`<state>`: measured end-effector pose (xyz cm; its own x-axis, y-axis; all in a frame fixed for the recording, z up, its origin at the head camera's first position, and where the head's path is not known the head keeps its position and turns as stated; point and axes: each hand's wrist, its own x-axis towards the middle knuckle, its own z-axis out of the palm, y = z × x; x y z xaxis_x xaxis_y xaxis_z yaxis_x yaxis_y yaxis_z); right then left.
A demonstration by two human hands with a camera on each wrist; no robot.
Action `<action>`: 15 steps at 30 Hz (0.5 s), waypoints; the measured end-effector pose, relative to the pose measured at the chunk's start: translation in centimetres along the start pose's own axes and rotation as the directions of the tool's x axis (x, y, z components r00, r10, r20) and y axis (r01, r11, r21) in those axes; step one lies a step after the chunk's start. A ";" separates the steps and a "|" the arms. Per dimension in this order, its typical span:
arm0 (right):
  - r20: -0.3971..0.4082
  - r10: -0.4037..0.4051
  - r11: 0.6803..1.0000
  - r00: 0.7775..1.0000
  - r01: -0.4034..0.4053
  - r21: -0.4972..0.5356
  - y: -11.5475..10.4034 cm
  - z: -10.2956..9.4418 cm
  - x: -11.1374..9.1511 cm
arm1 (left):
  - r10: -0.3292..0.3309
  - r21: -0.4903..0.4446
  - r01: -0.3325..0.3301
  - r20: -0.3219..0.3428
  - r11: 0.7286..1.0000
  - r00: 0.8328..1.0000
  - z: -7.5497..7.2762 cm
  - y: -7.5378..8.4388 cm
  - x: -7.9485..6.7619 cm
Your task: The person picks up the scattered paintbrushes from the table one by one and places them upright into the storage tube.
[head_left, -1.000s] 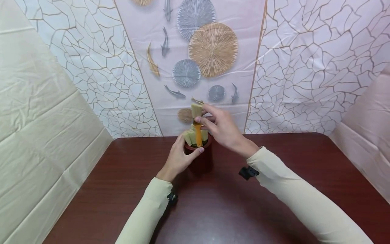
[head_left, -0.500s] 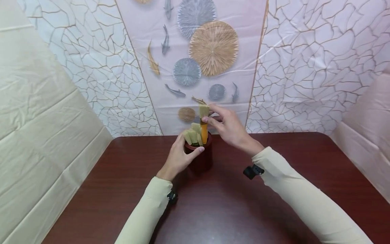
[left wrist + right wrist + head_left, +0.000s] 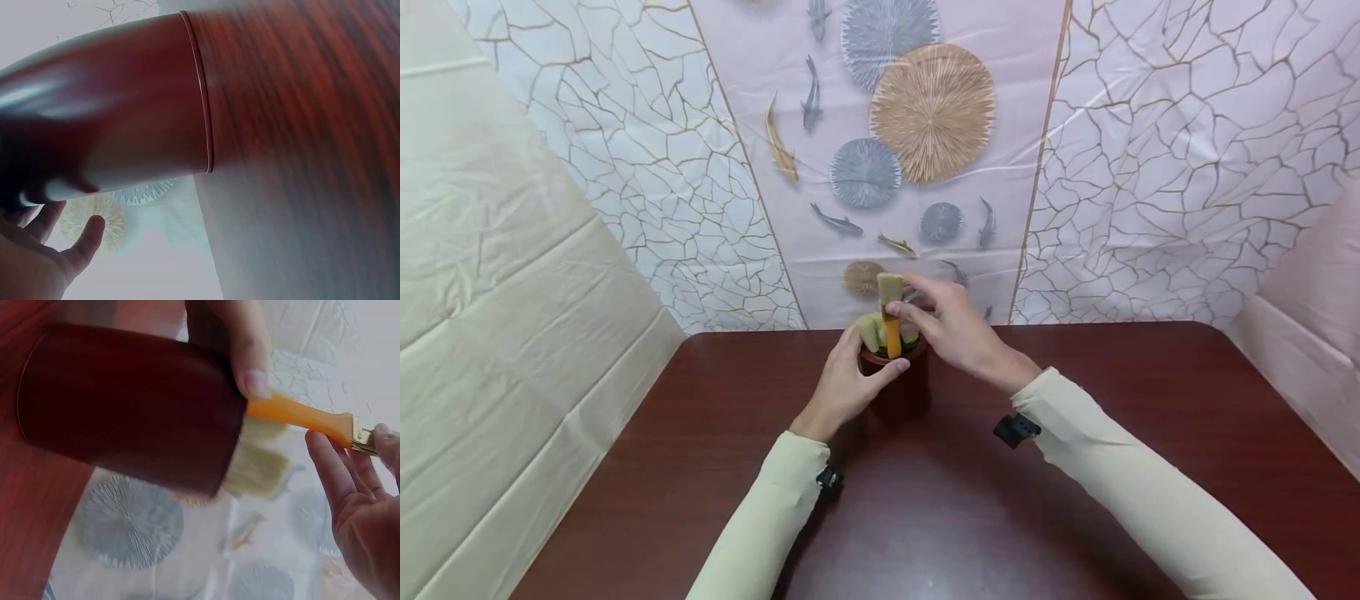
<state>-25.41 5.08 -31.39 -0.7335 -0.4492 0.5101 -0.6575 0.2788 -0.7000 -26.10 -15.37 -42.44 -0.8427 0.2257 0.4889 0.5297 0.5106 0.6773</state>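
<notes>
A dark red cylindrical cup stands on the table, holding several brushes with pale bristles pointing up. My left hand grips the cup by its rim, thumb on the near side. With its thumb and fingers my right hand pinches a paintbrush near its metal band, bristles up. The orange handle points down at the cup's mouth in the right wrist view, close to the left thumb; its lower tip is hidden. The left wrist view shows the cup's glossy side and part of the left hand.
The brown wood-grain table extends around the cup on all sides. Behind it hangs a patterned cloth with discs and fish. Plain pale cloth rises along the left side, and similar cloth on the right.
The paintbrush in my right hand shifts right, then back left and lower, its handle sinking toward the cup's mouth. My left hand keeps its grip on the cup.
</notes>
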 end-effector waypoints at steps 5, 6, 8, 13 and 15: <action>0.005 0.069 0.997 0.998 -0.069 0.018 -0.1 -1.4 -0.2 | 0.012 -0.008 -0.012 -0.013 1.000 1.000 -0.1 0.1 -0.1; 0.012 0.071 0.997 0.997 -0.071 0.026 0.0 -1.5 -0.2 | 0.015 -0.008 -0.015 -0.015 1.000 1.000 -0.1 0.0 -0.1; 0.029 0.065 0.998 0.997 -0.065 -0.014 0.3 -1.7 -0.3 | 0.014 -0.007 -0.014 -0.015 1.000 1.000 -0.1 0.0 -0.1; 0.126 0.031 0.975 0.992 -0.002 -0.222 1.1 -1.7 -0.4 | 0.014 -0.010 -0.014 -0.014 1.000 1.000 0.1 0.0 -0.1; 0.171 0.025 0.956 0.985 0.027 -0.293 1.4 -1.6 -0.4 | 0.016 -0.011 -0.016 -0.016 1.000 1.000 0.3 0.0 0.0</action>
<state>-26.32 7.03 -31.77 -0.7094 -0.5804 0.3999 -0.6985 0.5031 -0.5089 -26.13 -15.15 -42.61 -0.8326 0.2199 0.5083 0.5439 0.4974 0.6758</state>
